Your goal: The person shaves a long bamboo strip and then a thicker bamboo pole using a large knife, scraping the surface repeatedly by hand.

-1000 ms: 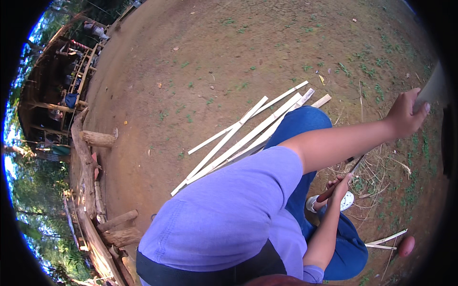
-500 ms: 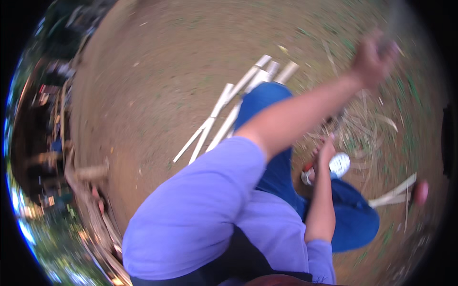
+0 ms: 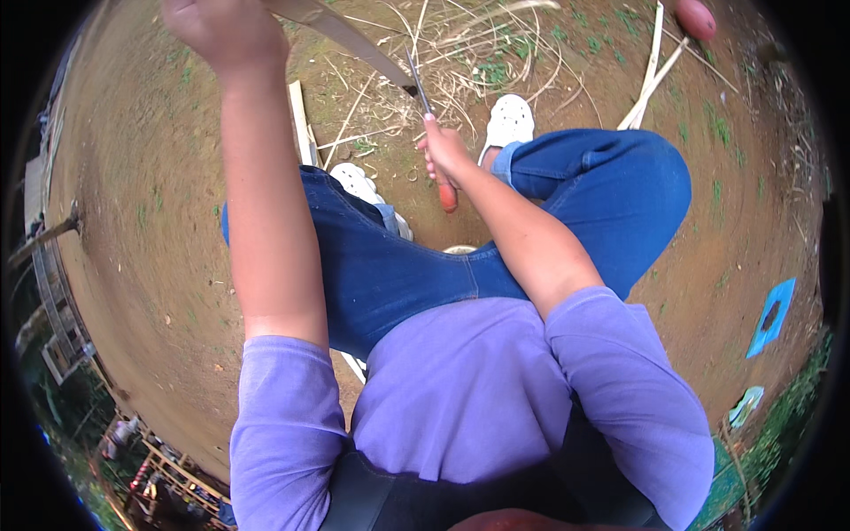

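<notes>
At the upper left, my left hand (image 3: 228,34) is closed around one end of a long, flat, brownish strip (image 3: 350,40), whose material I cannot make out. The strip slants down to the right, and its dark lower end is close to a knife blade (image 3: 418,81). My right hand (image 3: 449,152) grips the knife, with its orange-red handle (image 3: 448,196) showing below the fingers. The blade points up and away from me, above the ground between my feet. Part of my left hand is cut off by the upper edge.
Thin curled shavings (image 3: 496,53) litter the dirt beyond my white clogs (image 3: 511,119). Pale slats lie beside my left leg (image 3: 302,124) and at the upper right (image 3: 651,71), near a reddish oblong object (image 3: 695,19). A blue sheet (image 3: 772,317) lies at the right.
The view has turned, so the shavings and slats now appear in other places. My left arm, which stretched across to the upper right, now reaches straight up at the left. Both hands remain closed.
</notes>
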`<control>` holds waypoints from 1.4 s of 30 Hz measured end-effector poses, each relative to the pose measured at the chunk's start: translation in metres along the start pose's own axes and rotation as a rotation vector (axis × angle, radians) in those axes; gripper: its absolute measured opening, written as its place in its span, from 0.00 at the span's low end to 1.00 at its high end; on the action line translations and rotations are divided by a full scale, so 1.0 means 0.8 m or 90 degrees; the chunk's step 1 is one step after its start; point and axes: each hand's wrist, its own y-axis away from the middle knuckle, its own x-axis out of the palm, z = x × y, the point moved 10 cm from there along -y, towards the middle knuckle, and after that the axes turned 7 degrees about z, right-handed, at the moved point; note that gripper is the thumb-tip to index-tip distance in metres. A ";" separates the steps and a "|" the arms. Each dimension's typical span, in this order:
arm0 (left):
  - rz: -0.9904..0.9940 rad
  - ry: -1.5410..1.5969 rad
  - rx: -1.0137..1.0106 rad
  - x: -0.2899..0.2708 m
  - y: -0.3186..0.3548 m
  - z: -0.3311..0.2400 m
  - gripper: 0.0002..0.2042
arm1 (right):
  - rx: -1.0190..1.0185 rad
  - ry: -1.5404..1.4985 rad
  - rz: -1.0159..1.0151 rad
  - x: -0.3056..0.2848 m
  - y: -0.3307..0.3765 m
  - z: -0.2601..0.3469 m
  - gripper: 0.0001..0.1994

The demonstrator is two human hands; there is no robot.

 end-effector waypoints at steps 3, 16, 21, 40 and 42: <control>0.015 -0.026 0.022 0.002 0.006 -0.004 0.15 | -0.028 0.039 -0.043 0.010 0.036 0.032 0.33; -0.050 -0.049 0.003 -0.001 0.007 -0.018 0.16 | 0.101 0.261 -0.051 -0.044 -0.014 -0.026 0.37; 0.007 -0.034 0.028 0.019 0.017 -0.024 0.16 | 0.073 0.224 -0.118 -0.023 0.007 -0.011 0.36; -0.067 -0.061 -0.009 -0.074 -0.009 -0.014 0.15 | 0.110 0.283 0.002 -0.015 -0.029 -0.065 0.36; -0.085 -0.029 -0.027 -0.053 -0.013 0.008 0.15 | 0.049 0.305 -0.089 -0.047 -0.060 -0.081 0.37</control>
